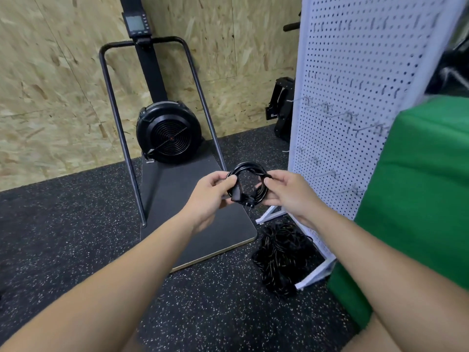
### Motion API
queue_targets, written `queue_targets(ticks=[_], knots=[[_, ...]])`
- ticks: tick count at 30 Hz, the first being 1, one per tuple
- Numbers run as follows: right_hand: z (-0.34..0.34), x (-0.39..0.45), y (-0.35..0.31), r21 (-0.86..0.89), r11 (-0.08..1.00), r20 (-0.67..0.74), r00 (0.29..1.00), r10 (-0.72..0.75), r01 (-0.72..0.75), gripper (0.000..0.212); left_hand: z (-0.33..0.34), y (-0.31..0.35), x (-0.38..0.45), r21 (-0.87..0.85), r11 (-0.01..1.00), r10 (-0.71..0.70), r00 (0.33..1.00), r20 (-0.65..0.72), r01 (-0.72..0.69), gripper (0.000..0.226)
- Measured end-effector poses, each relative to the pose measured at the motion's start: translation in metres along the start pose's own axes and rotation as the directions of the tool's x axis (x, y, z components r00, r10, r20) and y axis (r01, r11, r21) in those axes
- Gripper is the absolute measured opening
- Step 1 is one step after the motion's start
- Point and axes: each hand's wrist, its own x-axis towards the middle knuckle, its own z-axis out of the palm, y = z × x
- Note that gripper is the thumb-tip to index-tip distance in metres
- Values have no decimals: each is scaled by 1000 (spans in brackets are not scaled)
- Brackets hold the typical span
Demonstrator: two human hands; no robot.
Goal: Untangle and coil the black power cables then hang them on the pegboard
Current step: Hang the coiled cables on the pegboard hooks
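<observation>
Both hands are held out in front of the body, and between them is a coiled black cable [250,182], wound into a small round loop in the air above the floor. The left hand [212,193] grips the left side of the coil, its fingers [223,180] curled round the strands, with a plug end just beside the thumb. The right hand [288,190] grips the right side, its fingers also closed round the strands. A second plug [247,200], with metal pins, hangs at the bottom of the coil between the two hands. On the speckled black floor [76,237] below and to the right lies a loose tangled heap of black cables [280,260], touching the white foot of the pegboard stand. The white pegboard [355,72] stands upright just to the right of the hands, and several bare metal hooks [327,106] stick out from it. A green padded block [418,186] covers the lower right part of the board. Behind the hands a black fan machine [168,132] on a flat base stands against a chipboard wall [50,97].
</observation>
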Motion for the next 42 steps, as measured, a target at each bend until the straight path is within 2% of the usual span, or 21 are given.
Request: queue_targets(ticks=[8,14,21,27,33,36,39,42], knots=[[-29,-11,-9,3,1000,-135,990,29,-28,22,60,17,10,18,998,56,996,-63,-55,19],[-28,-7,3,-16,999,-194,980,34,-38,24,54,7,34,13,999,50,998,23,-50,18],[-36,63,-2,-124,992,-295,955,-18,-19,28,46,13,123,27,997,70,993,97,-73,13],[-45,114,-2,-156,987,-372,928,-20,-42,26,55,8,187,-59,997,63,987,151,-55,13],[-52,137,6,-189,976,-458,889,7,-105,38,61,0,227,-121,992,69,968,242,-41,15],[-56,145,-7,-185,979,-491,871,-15,-87,31,67,13,244,-181,983,67,962,263,-19,15],[-54,150,-27,-222,974,-518,853,-70,-54,21,70,31,256,-190,980,105,962,254,-57,24],[-47,156,-42,-205,979,-552,827,-112,-5,30,73,48,265,-228,969,148,963,227,-95,22]])
